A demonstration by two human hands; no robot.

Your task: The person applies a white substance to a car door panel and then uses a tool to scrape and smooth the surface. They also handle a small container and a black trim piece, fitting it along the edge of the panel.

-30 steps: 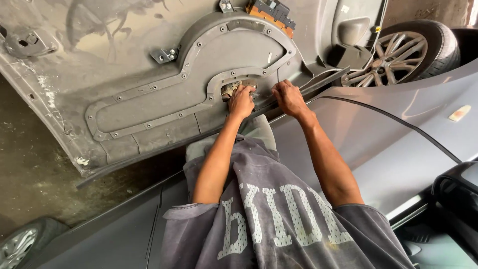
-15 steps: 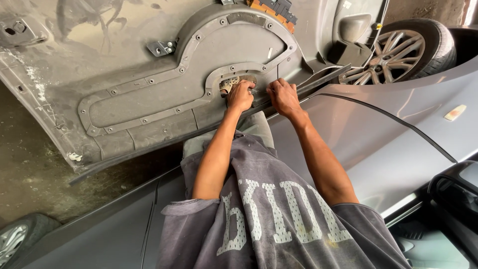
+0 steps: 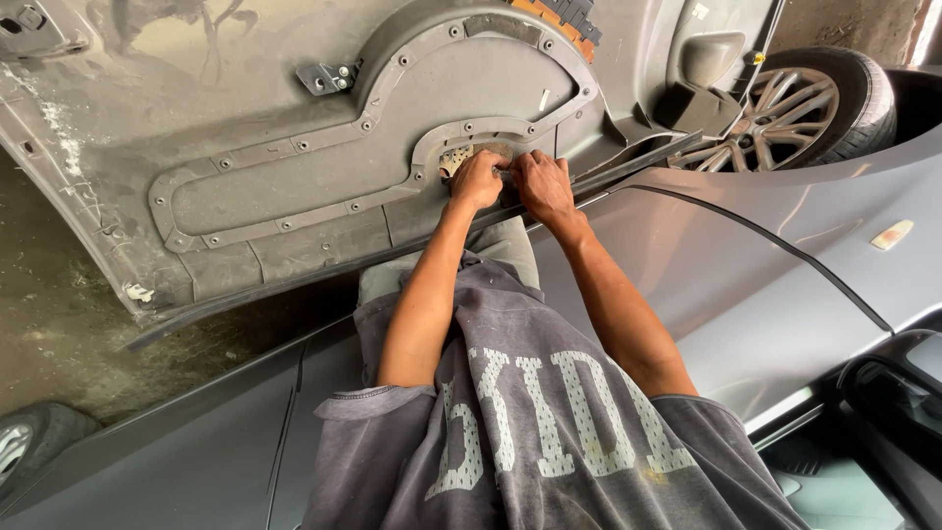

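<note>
Both hands are bunched together at the small opening in the middle of the grey inner door panel (image 3: 324,186), right near its lower edge where it meets the car body (image 3: 746,285). Left hand (image 3: 478,180) has its fingers curled shut around a small pale, perforated-looking part (image 3: 453,159) poking out of that opening. Right hand (image 3: 543,185) is just beside it, touching, fingers bent down onto the panel edge; can't tell if it's actually gripping anything. There's a metal bracket (image 3: 327,77) toward the panel's upper left, and an alloy wheel (image 3: 800,106) sits off past the top right corner.
</note>
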